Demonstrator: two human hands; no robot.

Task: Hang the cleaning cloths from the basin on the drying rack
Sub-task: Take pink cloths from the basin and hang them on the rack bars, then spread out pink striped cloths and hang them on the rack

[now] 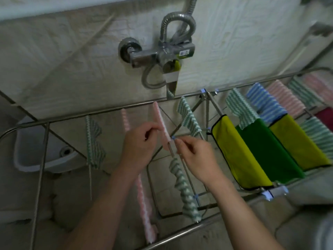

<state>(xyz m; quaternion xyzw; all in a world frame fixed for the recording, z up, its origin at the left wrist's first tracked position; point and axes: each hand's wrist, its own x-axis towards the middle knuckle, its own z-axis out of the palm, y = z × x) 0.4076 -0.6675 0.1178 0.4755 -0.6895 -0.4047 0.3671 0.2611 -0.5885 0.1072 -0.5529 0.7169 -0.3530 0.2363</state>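
Note:
A metal drying rack (75,117) spans the view, with striped cloths draped over its rods. My left hand (139,143) pinches a pink striped cloth (161,123) that lies along a rod in the middle. My right hand (195,156) pinches the near end of the same cloth beside a small blue clip; its fingers are curled. A green striped cloth (183,190) hangs on the rod just below my right hand. A white basin (28,156) stands on the floor at the left, seen through the rack; no cloth is visible inside it.
Yellow (239,152) and green (266,150) microfibre cloths and several striped cloths fill the rack's right wing. A chrome tap with a hose (162,55) juts from the wall above the rack. A pink cloth (144,204) and a green striped cloth (93,141) hang at the left.

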